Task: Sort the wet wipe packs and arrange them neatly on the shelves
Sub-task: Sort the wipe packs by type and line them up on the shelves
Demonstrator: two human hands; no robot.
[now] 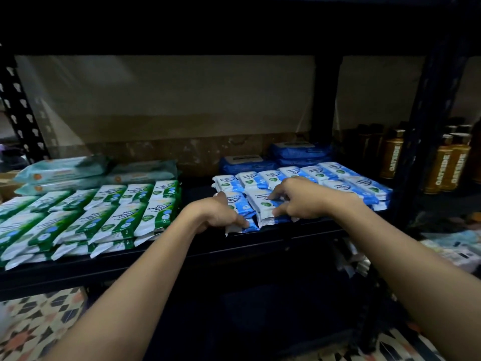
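Observation:
Blue-and-white wet wipe packs (346, 181) lie in rows on the right half of a dark shelf (286, 238). Green-and-white packs (117, 217) fill the left half in stacked rows. My left hand (218, 212) grips the front-left blue pack (238, 204), fingers over its far end and thumb at its near edge. My right hand (299, 199) holds the neighbouring blue pack (260, 207), with bent forefinger and thumb on its top. Both packs sit at the shelf's front edge, side by side.
Larger teal packs (65, 170) are stacked at the back left and dark blue ones (299, 152) at the back right. Brown bottles (442, 165) stand beyond the black upright (429, 126). Loose packs (455, 248) lie lower right. Patterned tiles (39, 321) show below.

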